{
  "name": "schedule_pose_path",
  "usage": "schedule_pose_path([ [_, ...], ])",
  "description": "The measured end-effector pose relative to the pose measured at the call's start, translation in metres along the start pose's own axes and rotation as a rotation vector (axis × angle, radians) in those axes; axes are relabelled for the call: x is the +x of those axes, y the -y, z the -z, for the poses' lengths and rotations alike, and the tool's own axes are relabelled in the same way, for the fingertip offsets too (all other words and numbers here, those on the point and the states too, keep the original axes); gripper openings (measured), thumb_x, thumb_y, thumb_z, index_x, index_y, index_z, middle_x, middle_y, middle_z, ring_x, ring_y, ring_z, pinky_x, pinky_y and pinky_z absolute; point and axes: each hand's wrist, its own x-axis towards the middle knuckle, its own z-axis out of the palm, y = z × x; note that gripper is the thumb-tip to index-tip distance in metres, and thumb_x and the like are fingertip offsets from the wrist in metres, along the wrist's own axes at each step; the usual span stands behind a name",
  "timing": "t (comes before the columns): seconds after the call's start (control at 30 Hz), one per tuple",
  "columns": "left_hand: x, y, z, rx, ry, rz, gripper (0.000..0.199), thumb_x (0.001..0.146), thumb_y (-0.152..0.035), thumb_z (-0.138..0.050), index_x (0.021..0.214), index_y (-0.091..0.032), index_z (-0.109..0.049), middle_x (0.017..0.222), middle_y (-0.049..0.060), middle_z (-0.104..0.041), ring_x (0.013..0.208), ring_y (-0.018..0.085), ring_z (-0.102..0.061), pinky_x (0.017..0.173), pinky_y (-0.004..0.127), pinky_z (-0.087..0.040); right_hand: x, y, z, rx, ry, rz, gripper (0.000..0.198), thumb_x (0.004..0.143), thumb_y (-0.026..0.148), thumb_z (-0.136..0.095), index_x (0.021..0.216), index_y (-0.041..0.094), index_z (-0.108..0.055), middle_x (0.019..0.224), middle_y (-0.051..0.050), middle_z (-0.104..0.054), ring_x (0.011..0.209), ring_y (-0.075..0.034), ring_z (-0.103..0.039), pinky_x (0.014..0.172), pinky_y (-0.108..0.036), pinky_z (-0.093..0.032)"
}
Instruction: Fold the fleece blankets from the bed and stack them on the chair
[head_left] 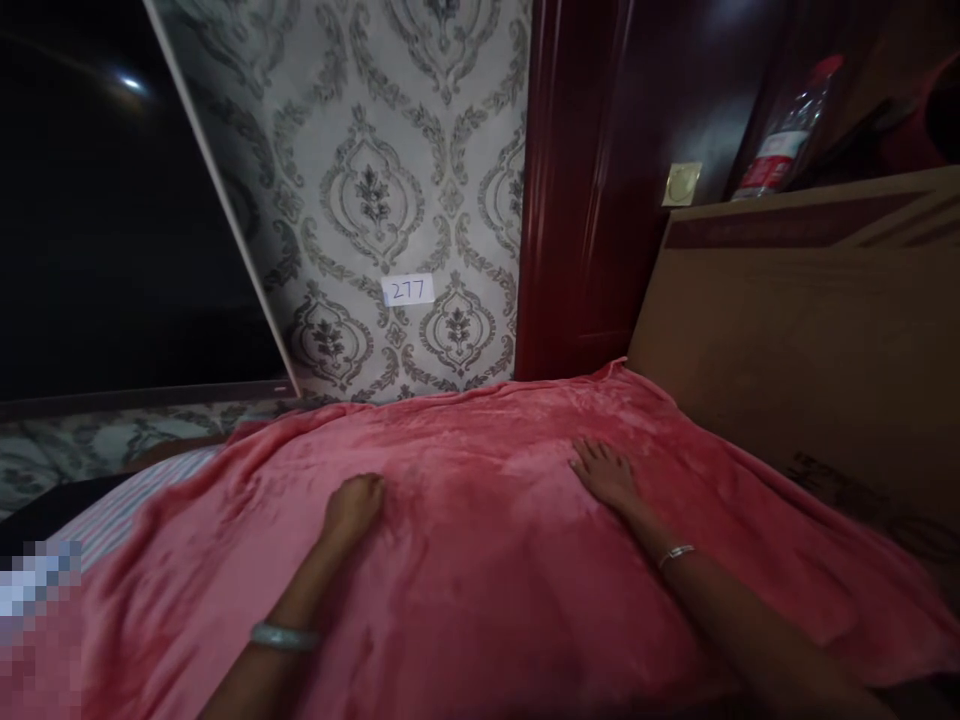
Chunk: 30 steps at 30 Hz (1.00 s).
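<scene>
A pink plush blanket (480, 560) lies spread out in front of me, mostly smooth with soft creases toward its left side. My left hand (355, 506) rests on it left of the middle, its fingers curled in and closed. Whether a bit of the blanket is caught under those fingers is hidden. Farther right, my right hand (604, 472) lies palm down on the blanket with the fingers spread, holding nothing. A pale green bangle (285, 637) circles my left wrist, and a thin silver bracelet (676, 554) circles the right.
A large cardboard box (795, 330) borders the blanket's right side, with a plastic bottle (784, 145) on top. At left hangs a dark screen (127, 220). Behind are patterned wallpaper, a paper label (408, 290) reading 277 and a dark red door (577, 180). Striped cloth (142, 490) shows at left.
</scene>
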Motion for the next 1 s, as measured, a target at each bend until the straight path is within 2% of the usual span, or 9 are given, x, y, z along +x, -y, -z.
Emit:
schedule_pose_path([
  [0.07,0.031,0.013,0.008,-0.026,-0.062,0.007,0.048,0.095,-0.024,-0.031,0.128,-0.020,-0.067,0.131,0.009,-0.068,0.124,0.022,-0.060,0.101,0.031,-0.046,0.004,0.008,0.005,0.033,0.030,0.000,0.059,0.102,0.042,-0.028,0.157,0.023,-0.032,0.163,-0.010,-0.025,0.149,-0.032,-0.024,0.115,-0.061,-0.024],
  [0.13,0.060,0.021,0.007,-0.020,-0.087,0.020,0.052,0.095,-0.025,-0.032,0.141,-0.022,-0.056,0.139,0.009,-0.062,0.131,0.023,-0.055,0.110,0.037,-0.041,0.008,0.028,0.010,0.090,0.030,0.085,0.059,0.102,0.042,-0.030,0.157,0.021,-0.033,0.163,-0.012,-0.025,0.150,-0.032,-0.022,0.117,-0.060,-0.021],
  [0.3,0.107,0.024,-0.022,0.122,-0.032,0.104,0.055,0.099,-0.036,-0.030,0.152,-0.027,-0.042,0.158,0.012,-0.042,0.147,0.031,-0.035,0.115,0.064,-0.026,0.031,0.110,0.011,0.271,0.064,0.619,0.060,0.102,0.049,-0.035,0.158,0.027,-0.031,0.164,-0.006,-0.021,0.152,-0.026,-0.016,0.122,-0.051,-0.014],
  [0.37,0.115,0.027,-0.038,0.176,-0.042,0.119,0.057,0.099,-0.038,-0.029,0.154,-0.025,-0.038,0.162,0.012,-0.033,0.150,0.033,-0.026,0.114,0.067,-0.026,0.057,0.127,0.008,0.269,0.103,0.732,0.060,0.103,0.053,-0.033,0.158,0.031,-0.030,0.165,-0.003,-0.020,0.152,-0.026,-0.014,0.122,-0.053,-0.010],
  [0.47,0.122,0.036,-0.056,0.206,-0.084,0.114,0.058,0.099,-0.038,-0.027,0.155,-0.025,-0.035,0.164,0.010,-0.028,0.151,0.032,-0.023,0.113,0.068,-0.026,0.111,0.113,0.005,0.162,0.086,0.640,0.057,0.103,0.053,-0.033,0.155,0.031,-0.036,0.162,-0.001,-0.028,0.151,-0.022,-0.019,0.123,-0.046,-0.013],
  [0.53,0.125,0.043,-0.063,0.201,-0.099,0.108,0.058,0.100,-0.039,-0.025,0.155,-0.027,-0.034,0.165,0.009,-0.027,0.152,0.031,-0.023,0.113,0.067,-0.026,0.146,0.083,0.005,0.102,0.037,0.462,0.055,0.103,0.049,-0.032,0.155,0.028,-0.038,0.162,-0.002,-0.030,0.150,-0.021,-0.021,0.122,-0.042,-0.016],
  [0.63,0.128,0.049,-0.065,0.172,-0.108,0.085,0.058,0.100,-0.041,-0.023,0.156,-0.029,-0.034,0.165,0.007,-0.026,0.152,0.031,-0.023,0.113,0.066,-0.027,0.180,0.039,0.003,0.077,-0.004,0.268,0.057,0.104,0.041,-0.025,0.156,0.020,-0.034,0.162,-0.008,-0.029,0.150,-0.026,-0.022,0.121,-0.048,-0.019],
  [0.77,0.125,0.043,-0.061,0.215,-0.076,0.095,0.058,0.099,-0.041,-0.029,0.155,-0.027,-0.037,0.164,0.008,-0.029,0.151,0.031,-0.026,0.114,0.064,-0.028,0.191,0.017,-0.007,0.053,-0.038,0.160,0.059,0.103,0.041,-0.021,0.157,0.018,-0.034,0.162,-0.008,-0.030,0.149,-0.028,-0.025,0.121,-0.047,-0.020],
  [1.0,0.111,0.029,-0.045,0.259,0.013,0.125,0.058,0.100,-0.040,-0.031,0.156,-0.023,-0.034,0.165,0.011,-0.025,0.151,0.033,-0.024,0.115,0.064,-0.025,0.198,0.011,-0.029,0.050,-0.100,0.185,0.062,0.100,0.044,-0.018,0.153,0.019,-0.040,0.159,-0.007,-0.036,0.147,-0.027,-0.030,0.119,-0.050,-0.027],
])
